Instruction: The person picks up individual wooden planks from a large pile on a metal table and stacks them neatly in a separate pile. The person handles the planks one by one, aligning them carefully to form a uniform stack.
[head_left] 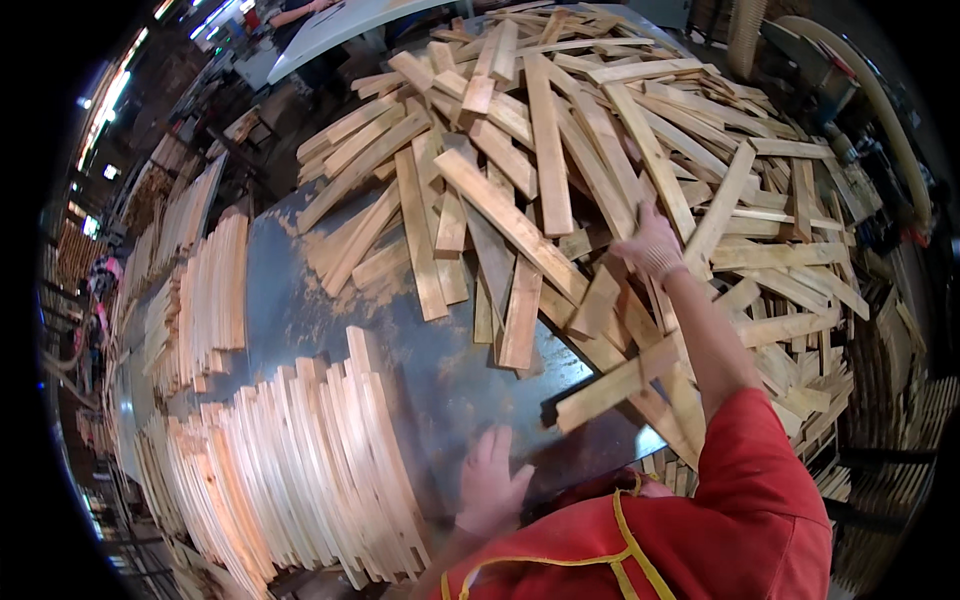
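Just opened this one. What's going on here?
A person in red sleeves is reaching with the right hand into a jumbled pile of wooden slats; whether it grips one is hard to tell. The left hand is open near the dark table's near edge, holding nothing visible. To its left, a near row of slats lies side by side, with another row farther back. Sawdust is scattered beside the pile.

Heaped planks [553,190] — crisscrossed; rowed planks [300,460] (pale) — side by side
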